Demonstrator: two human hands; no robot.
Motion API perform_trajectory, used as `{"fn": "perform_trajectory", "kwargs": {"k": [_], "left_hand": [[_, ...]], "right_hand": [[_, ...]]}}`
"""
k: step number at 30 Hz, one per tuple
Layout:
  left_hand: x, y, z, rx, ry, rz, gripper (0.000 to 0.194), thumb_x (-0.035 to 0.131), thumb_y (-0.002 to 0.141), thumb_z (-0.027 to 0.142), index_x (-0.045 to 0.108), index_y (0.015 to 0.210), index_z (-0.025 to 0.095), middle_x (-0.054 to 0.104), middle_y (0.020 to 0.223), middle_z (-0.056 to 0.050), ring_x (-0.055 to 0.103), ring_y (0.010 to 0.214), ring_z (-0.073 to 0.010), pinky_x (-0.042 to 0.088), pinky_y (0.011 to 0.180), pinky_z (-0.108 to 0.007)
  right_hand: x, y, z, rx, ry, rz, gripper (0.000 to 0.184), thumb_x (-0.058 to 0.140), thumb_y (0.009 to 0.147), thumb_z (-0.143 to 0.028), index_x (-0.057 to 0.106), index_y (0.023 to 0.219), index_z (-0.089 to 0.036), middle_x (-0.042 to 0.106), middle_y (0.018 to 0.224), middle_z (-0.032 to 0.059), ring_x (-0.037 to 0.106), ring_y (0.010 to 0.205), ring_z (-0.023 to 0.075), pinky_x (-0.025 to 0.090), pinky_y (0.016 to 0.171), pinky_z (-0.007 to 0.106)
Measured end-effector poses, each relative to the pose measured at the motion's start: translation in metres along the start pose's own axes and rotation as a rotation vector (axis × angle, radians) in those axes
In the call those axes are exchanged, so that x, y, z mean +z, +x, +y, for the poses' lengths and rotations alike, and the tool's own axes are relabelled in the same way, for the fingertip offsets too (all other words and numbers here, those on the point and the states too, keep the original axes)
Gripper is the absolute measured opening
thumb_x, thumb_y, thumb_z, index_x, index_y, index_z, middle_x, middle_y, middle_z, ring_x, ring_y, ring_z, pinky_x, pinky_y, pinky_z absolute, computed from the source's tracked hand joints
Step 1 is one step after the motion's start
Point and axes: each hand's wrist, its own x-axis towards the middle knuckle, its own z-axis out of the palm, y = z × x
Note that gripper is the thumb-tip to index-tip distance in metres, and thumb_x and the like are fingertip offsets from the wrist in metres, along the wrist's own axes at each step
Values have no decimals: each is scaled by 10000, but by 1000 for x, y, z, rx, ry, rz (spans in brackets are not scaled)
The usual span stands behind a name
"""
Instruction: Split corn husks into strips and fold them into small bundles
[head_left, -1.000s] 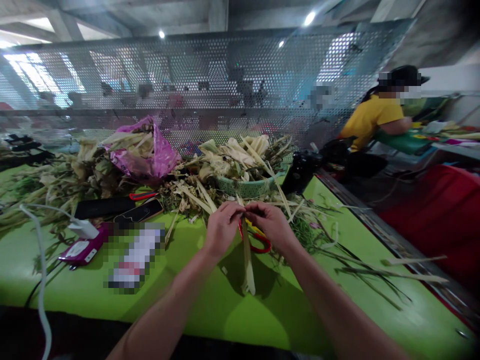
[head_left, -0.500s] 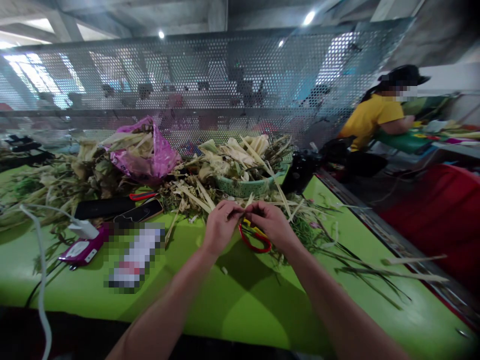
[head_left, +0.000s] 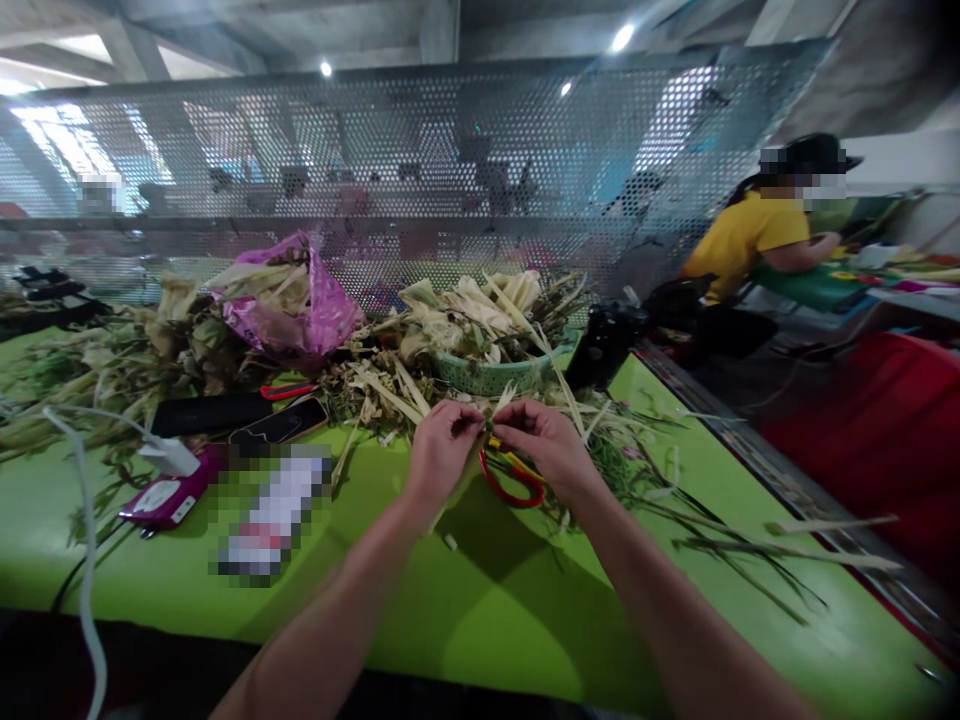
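Over the middle of the green table, my left hand [head_left: 444,452] and my right hand [head_left: 546,442] are close together with thumbs and fingertips pinched. Between them is a pale dry husk strip [head_left: 505,398], its split ends pointing away from me past my right fingers. Most of the strip is hidden behind the hands. Scissors with red and yellow handles [head_left: 517,497] lie on the table just beneath my right hand, their blades out of sight.
Behind the hands, a green basket [head_left: 491,376] overflows with dry husks, beside a black cylindrical object [head_left: 597,345]. A pink plastic bag [head_left: 330,315], phones, a red-handled cutter [head_left: 288,391] and a purple charger [head_left: 178,496] lie left. A person in yellow [head_left: 757,235] sits right.
The husk strip that hung down toward me below my fingers no longer hangs there; its pale ends now show beyond them. My fingertips have parted slightly. The scissors stay put.
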Motion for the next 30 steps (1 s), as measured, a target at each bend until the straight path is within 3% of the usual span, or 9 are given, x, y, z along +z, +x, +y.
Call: {"fn": "perform_trajectory", "kwargs": {"k": [5, 9, 14, 17, 21, 26, 30], "left_hand": [[0, 0, 0, -5, -12, -4, 92, 604, 772, 105, 664, 792, 172, 634, 804, -28, 587, 758, -134, 461, 695, -247], [-2, 1, -3, -12, 10, 3, 74, 597, 790, 132, 656, 795, 175, 633, 811, -32, 582, 757, -138, 456, 703, -253], [-8, 3, -6, -40, 129, -81, 103, 530, 865, 247, 601, 832, 181, 618, 813, -33, 566, 746, -149, 422, 692, -266], [-9, 3, -4, -49, 226, -130, 128, 473, 895, 269, 546, 821, 194, 590, 779, -14, 521, 709, -144, 379, 663, -264], [-7, 3, -2, -90, 278, -68, 109, 474, 881, 223, 505, 780, 199, 546, 729, 11, 466, 665, -131, 333, 637, -254], [-6, 4, -5, -165, 115, -86, 99, 515, 858, 247, 522, 775, 194, 558, 722, 17, 488, 672, -125, 347, 635, -239], [-3, 3, -8, -194, 68, -119, 90, 497, 856, 224, 510, 772, 195, 554, 709, 21, 488, 665, -123, 342, 618, -233]], "right_hand": [[-3, 0, 1, -85, -200, 37, 187, 691, 695, -332, 672, 805, -182, 664, 719, 21, 592, 662, 168, 460, 642, 296], [-8, -2, -3, -210, -509, 87, 141, 622, 770, -319, 693, 818, -206, 691, 754, 25, 611, 709, 191, 439, 664, 301], [-12, -2, -8, -298, -702, 90, 158, 543, 849, -312, 602, 753, -203, 633, 719, 14, 552, 670, 170, 381, 630, 283], [-11, -2, -9, -291, -697, 77, 146, 524, 863, -290, 546, 746, -205, 591, 711, 6, 521, 673, 165, 360, 623, 279], [-7, -4, -8, -282, -622, 93, 144, 540, 855, -291, 533, 737, -209, 560, 695, 2, 495, 664, 164, 354, 619, 283], [-6, -4, -7, -220, -294, 67, 144, 598, 825, -335, 571, 780, -200, 553, 705, 2, 500, 665, 153, 403, 626, 275], [-1, -7, -11, -205, -70, -31, 129, 632, 807, -316, 589, 805, -195, 619, 921, 43, 565, 799, 164, 455, 736, 295]]}}
